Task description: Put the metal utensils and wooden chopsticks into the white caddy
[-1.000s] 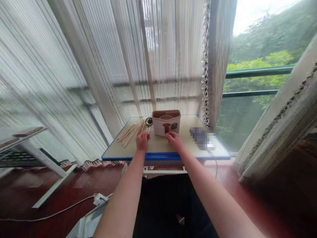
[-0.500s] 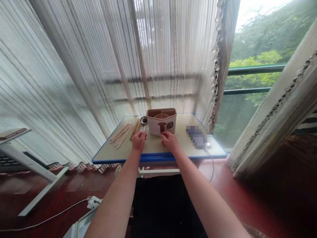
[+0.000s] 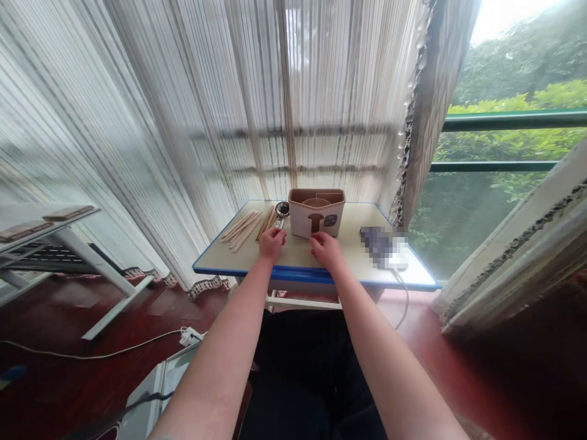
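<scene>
My left hand (image 3: 272,244) is closed in a loose fist over the front part of the small table (image 3: 300,256). Just beyond it lies a ladle-like utensil (image 3: 282,210) with a dark round head; its handle's lower end is hidden behind my fingers. My right hand (image 3: 324,249) has its fingers curled together, with nothing visible in them, right in front of a white and brown holder box (image 3: 302,221). The holder stands upright, with a dividing panel and a round-topped piece at its opening. Left of the utensil lie light wooden chopsticks (image 3: 242,231) and darker brown ones (image 3: 266,222).
A blurred-out dark object (image 3: 380,245) with a pale cable (image 3: 403,299) occupies the table's right side. String curtains (image 3: 220,91) hang behind the table. At the left stands another table (image 3: 68,214), and a power strip (image 3: 189,335) sits low by my left forearm.
The camera view has shifted, so the table and its contents appear further right and slightly higher. My hands keep nearly the same pose, and the things on the table stay in place.
</scene>
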A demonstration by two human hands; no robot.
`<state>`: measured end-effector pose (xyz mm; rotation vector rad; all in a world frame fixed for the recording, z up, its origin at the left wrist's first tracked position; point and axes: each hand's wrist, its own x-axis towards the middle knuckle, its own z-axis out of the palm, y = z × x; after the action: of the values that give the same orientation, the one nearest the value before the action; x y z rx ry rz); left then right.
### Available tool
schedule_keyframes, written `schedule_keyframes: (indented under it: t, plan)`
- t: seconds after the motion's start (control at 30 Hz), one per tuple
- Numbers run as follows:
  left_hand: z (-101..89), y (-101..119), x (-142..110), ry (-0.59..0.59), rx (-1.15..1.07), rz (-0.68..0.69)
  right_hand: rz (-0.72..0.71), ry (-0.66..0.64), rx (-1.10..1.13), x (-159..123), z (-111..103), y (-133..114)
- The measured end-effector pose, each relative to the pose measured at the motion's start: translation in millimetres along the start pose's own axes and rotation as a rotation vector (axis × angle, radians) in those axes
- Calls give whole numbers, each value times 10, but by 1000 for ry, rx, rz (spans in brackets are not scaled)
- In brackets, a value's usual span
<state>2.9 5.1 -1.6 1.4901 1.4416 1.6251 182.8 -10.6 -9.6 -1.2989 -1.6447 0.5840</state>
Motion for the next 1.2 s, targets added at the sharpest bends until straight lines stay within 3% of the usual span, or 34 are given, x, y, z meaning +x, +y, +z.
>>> schedule_keyframes:
  t: [0.43, 0.87, 1.2]
  plan:
    - [-62, 27, -51, 1, -49, -9, 25, -37, -46, 10, -12, 22]
    - [-26, 5, -10, 28, 71, 104, 59, -51, 54, 0, -2, 5]
    - [-57, -10, -16, 225, 131, 42, 50, -71, 55, -18, -34, 18]
